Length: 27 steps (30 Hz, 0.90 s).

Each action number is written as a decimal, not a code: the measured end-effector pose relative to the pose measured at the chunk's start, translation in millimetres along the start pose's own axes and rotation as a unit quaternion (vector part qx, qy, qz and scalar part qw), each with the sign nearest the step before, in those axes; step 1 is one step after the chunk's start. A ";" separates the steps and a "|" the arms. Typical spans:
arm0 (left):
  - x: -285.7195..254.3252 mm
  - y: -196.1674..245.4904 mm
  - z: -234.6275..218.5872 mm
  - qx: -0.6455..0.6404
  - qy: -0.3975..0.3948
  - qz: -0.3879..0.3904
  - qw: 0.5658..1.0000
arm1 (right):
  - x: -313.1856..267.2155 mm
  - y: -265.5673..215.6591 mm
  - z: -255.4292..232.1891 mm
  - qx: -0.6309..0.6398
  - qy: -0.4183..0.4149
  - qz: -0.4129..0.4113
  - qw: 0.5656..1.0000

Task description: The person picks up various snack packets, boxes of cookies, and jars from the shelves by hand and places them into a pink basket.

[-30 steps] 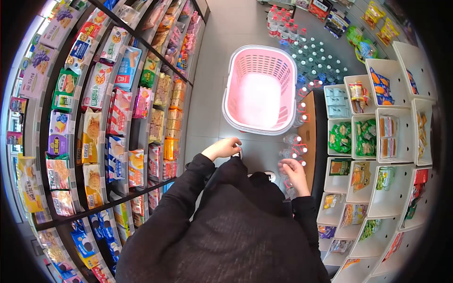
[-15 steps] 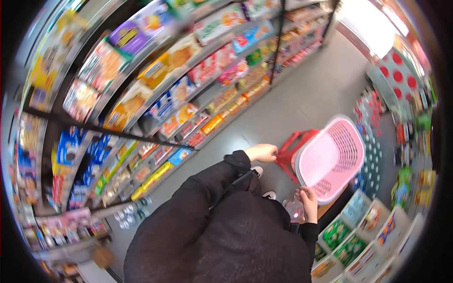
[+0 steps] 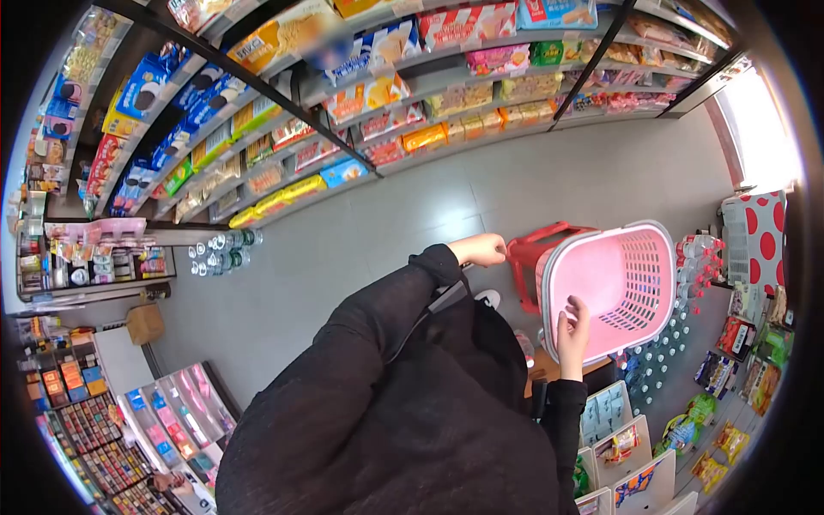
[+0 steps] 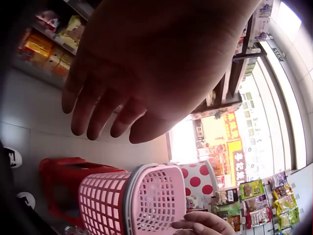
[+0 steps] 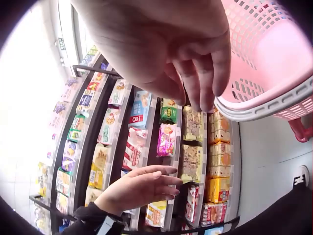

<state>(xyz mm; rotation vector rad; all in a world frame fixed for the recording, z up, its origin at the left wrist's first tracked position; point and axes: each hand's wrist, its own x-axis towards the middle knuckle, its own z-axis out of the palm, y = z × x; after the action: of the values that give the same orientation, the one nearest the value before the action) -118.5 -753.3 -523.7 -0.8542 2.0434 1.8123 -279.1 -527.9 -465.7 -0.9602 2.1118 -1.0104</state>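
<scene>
A pink laundry-style basket (image 3: 648,292) with a grey handle folded round its rim stands on a red stool (image 3: 536,249). Just left of the stool in the head view is my left hand (image 3: 481,250), holding nothing. Its loosely bent fingers (image 4: 100,112) show in the left wrist view. My right hand (image 3: 573,339), also holding nothing, overlaps the basket's near side in the head view. In the right wrist view its relaxed fingers (image 5: 203,81) hang beside the basket's rim. The inside of the basket shows a bare pink bottom.
Shelves of packaged biscuits and snacks (image 3: 378,51) run along the far side. White bins of small snacks (image 3: 635,481) stand at the lower right, near bottles (image 3: 657,356) on the floor. Grey floor (image 3: 343,232) lies between. A display rack (image 3: 176,412) is at lower left.
The head view has turned, so the shelves swing to the top and the basket sits at the right, its red stool now showing. My right hand now overlaps the basket; both hands stay without anything in them.
</scene>
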 end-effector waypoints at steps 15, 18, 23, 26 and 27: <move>124.2 -138.8 140.4 -0.309 0.076 -0.233 0.919 | -4.1 75.8 23.4 -0.228 -0.086 -0.010 0.970; 163.8 -172.5 161.0 -0.399 0.110 -0.223 0.882 | -0.1 87.0 32.7 -0.209 -0.081 0.020 0.974; 213.9 -188.1 187.5 -0.404 -0.002 -0.166 0.900 | -0.1 94.9 41.0 -0.191 -0.057 0.055 0.979; 242.0 -186.0 213.2 -0.382 -0.026 -0.155 0.911 | -1.5 94.6 42.2 -0.198 -0.066 0.093 0.974; 251.4 -184.6 221.2 -0.449 -0.012 -0.158 0.880 | 0.2 92.8 41.7 -0.201 -0.076 0.099 0.972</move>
<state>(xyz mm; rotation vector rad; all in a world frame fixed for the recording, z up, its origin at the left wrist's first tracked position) -245.1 -607.2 -853.6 -1.2636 0.8645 2.5160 -279.9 -502.6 -564.3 -0.9538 2.2698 -0.4021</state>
